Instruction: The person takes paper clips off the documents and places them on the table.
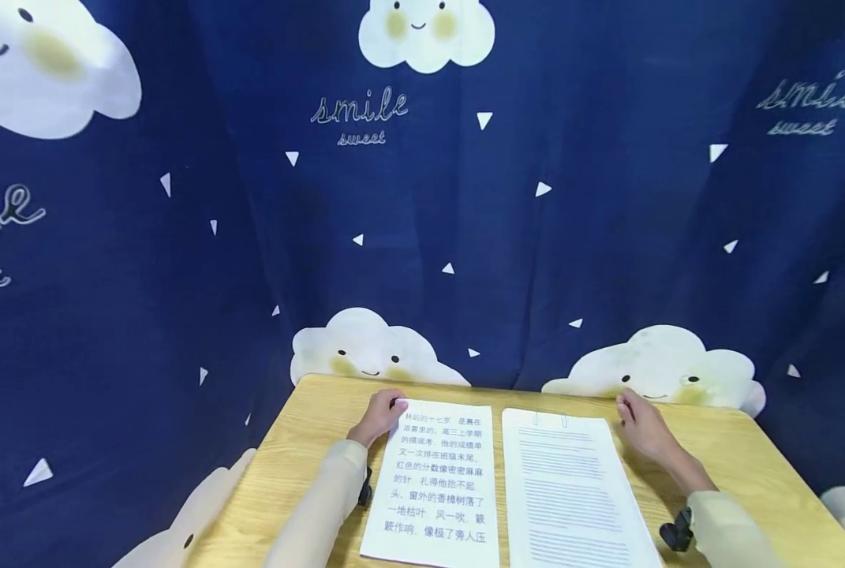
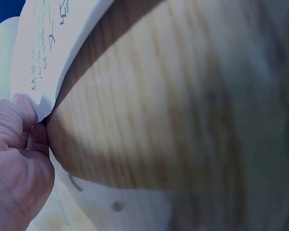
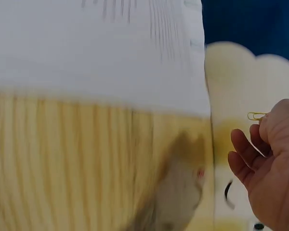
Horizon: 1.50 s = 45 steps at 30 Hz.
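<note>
On wooden table [image 1: 301,465], clipped sheets [image 1: 571,489] beside large-print page [image 1: 439,481], cloud curtain [image 1: 465,197] behind.

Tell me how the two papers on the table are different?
The left paper has big, dark characters; the right paper has small, faint lines of text. The left hand pinches the left paper's top corner and lifts it; the right paper lies flat with paper clips on its top edge. Both are white sheets on the wooden table.
</note>
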Each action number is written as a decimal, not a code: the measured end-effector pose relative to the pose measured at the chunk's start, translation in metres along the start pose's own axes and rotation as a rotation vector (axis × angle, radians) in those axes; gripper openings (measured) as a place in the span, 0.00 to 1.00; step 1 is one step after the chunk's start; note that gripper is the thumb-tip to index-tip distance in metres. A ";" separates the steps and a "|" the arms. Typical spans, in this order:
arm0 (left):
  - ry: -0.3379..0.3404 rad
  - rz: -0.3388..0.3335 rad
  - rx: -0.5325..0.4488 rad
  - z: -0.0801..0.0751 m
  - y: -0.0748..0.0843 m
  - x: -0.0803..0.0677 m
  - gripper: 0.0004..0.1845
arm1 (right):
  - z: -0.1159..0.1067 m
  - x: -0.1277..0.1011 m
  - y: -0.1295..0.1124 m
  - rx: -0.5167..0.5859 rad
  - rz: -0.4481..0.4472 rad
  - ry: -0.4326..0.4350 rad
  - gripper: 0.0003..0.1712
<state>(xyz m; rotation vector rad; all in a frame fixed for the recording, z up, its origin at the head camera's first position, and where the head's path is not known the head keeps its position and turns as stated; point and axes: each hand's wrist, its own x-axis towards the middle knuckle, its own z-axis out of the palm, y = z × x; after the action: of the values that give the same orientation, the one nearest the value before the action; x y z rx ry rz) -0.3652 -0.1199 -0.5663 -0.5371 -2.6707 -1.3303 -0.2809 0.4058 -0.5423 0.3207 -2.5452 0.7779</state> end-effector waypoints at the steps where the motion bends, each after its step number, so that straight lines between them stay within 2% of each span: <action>1: -0.002 0.001 -0.002 -0.001 0.000 -0.001 0.07 | -0.003 -0.003 0.007 -0.009 0.010 0.001 0.12; 4: 0.003 0.012 0.007 -0.003 -0.001 -0.002 0.07 | -0.010 -0.010 0.023 -0.027 0.053 -0.017 0.12; 11: 0.021 0.002 0.014 -0.002 0.000 -0.002 0.06 | -0.016 -0.025 0.051 -0.048 0.213 -0.144 0.08; 16: 0.014 -0.018 0.026 0.002 -0.002 0.000 0.07 | -0.018 -0.029 0.063 -0.062 0.212 -0.159 0.09; 21: 0.030 -0.029 -0.001 0.008 -0.005 0.001 0.05 | -0.022 -0.031 0.065 -0.050 0.218 -0.201 0.09; 25: 0.037 -0.043 -0.046 0.009 -0.004 0.002 0.06 | -0.025 -0.032 0.066 -0.063 0.259 -0.224 0.09; 30: 0.044 -0.092 -0.060 0.003 -0.003 0.006 0.13 | -0.027 -0.028 0.065 -0.060 0.290 -0.227 0.08; 33: 0.048 -0.116 -0.035 -0.004 -0.004 0.007 0.14 | -0.023 -0.019 0.062 -0.056 0.301 -0.208 0.08; 39: 0.118 -0.133 -0.006 -0.011 -0.005 0.005 0.12 | -0.013 -0.011 0.056 -0.006 0.299 -0.208 0.06; 45: 0.070 -0.095 0.040 0.004 0.013 0.007 0.13 | -0.026 -0.030 0.062 -0.035 0.349 -0.182 0.05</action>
<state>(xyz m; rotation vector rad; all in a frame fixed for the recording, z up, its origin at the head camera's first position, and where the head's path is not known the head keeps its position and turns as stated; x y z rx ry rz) -0.3674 -0.1077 -0.5576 -0.3565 -2.6899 -1.2903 -0.2671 0.4732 -0.5667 -0.0724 -2.8254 0.8602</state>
